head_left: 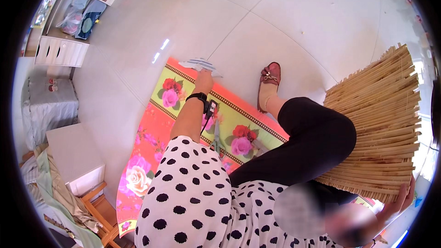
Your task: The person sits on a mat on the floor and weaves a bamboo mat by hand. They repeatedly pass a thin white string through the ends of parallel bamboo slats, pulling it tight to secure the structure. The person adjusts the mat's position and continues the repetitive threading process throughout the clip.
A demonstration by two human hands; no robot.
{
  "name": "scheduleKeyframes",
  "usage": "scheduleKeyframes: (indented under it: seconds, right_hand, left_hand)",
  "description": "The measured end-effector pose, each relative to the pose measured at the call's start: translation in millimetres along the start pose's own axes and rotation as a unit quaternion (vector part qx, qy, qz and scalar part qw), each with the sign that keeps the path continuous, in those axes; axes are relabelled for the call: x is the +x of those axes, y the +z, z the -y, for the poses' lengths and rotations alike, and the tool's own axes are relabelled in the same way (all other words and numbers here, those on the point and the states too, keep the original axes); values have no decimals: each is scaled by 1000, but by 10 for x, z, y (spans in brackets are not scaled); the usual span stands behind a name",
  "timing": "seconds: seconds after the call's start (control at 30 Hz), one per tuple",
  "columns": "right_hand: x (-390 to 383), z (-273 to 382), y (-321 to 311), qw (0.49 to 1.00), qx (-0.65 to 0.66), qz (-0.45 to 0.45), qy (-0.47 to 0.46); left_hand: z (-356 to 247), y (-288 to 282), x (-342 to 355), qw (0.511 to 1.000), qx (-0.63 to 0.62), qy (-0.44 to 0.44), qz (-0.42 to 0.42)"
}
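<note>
While the left hand (203, 81) reaches to the far edge of the floral mat (183, 124) on the tiled floor (285, 23), its grip closes on a striped cloth (200, 64) lying at that edge. A black wristband (198, 96) circles that wrist. At the near right, the right hand (398, 202) holds a bamboo-slat mat (379, 124) by its lower edge, fingers curled around it; the slats hide the floor on the right. A bent leg in black trousers (312, 142) crosses the floral mat, ending in a red shoe (270, 79). White shelves (69, 23) stand far left.
</note>
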State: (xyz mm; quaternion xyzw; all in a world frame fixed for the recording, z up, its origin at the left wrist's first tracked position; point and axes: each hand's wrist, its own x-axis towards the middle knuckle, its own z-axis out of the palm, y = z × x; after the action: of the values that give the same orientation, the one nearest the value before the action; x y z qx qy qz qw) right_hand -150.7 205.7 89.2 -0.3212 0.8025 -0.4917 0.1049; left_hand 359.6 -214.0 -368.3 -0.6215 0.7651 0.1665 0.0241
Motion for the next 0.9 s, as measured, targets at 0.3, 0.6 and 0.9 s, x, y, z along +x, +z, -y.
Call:
scheduleKeyframes:
  seconds: [0.3, 0.6, 0.9]
  right_hand:
    - [-146, 151, 224, 986, -92, -133, -27]
    - [-126, 227, 364, 997, -39, -67, -13]
    - [-268, 455, 787, 999, -30, -25, -28]
  left_hand:
    - [-148, 147, 221, 997, 69, -2, 26]
    - [51, -196, 347, 973, -223, -51, -14]
    - [-1114, -1628, -289, 671, -733, 58, 99]
